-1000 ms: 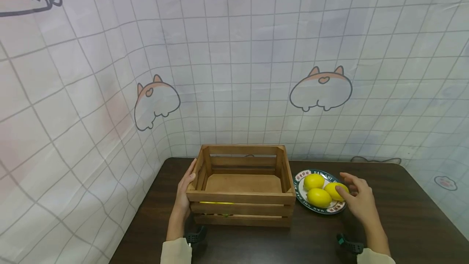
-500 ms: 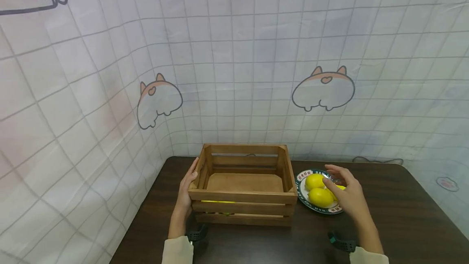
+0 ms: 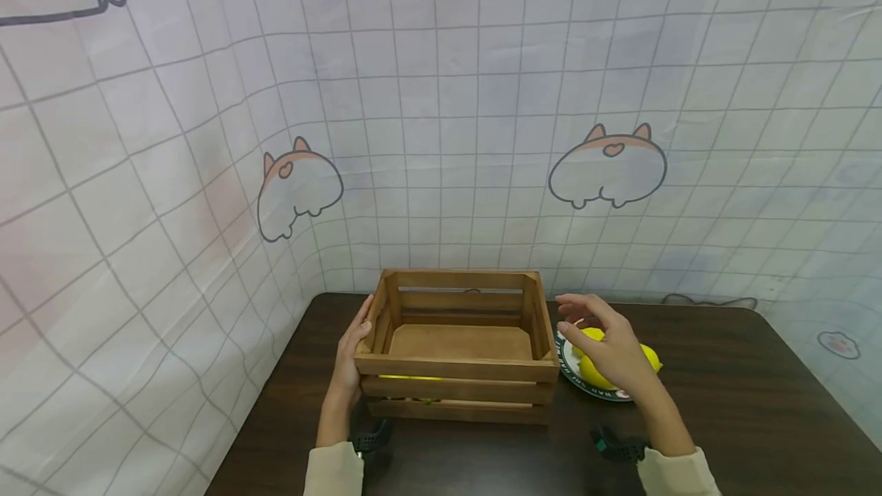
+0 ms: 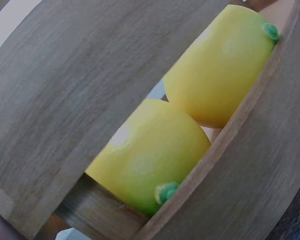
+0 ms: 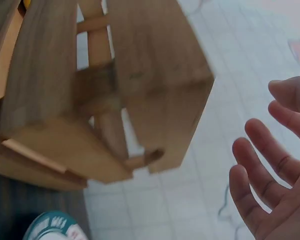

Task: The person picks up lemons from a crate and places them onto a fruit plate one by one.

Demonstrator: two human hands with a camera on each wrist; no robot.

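In the head view, the right hand [image 3: 608, 337] has swept leftward over the plate [image 3: 566, 364] toward the crate [image 3: 458, 368], fingers loosely curved, grasping nothing; the three lemons [image 3: 594, 376] remain on the plate, so the move carries no fruit. The left hand [image 3: 349, 348] rests unclenched against the crate's left side. Dark desk [image 3: 744, 389]; gridded, dog-printed cloth [image 3: 448, 121] behind.

The left wrist view shows two yellow fruits [image 4: 152, 155] behind slats.

In the right wrist view, the right hand's fingers [image 5: 262, 175] stand apart from the crate.
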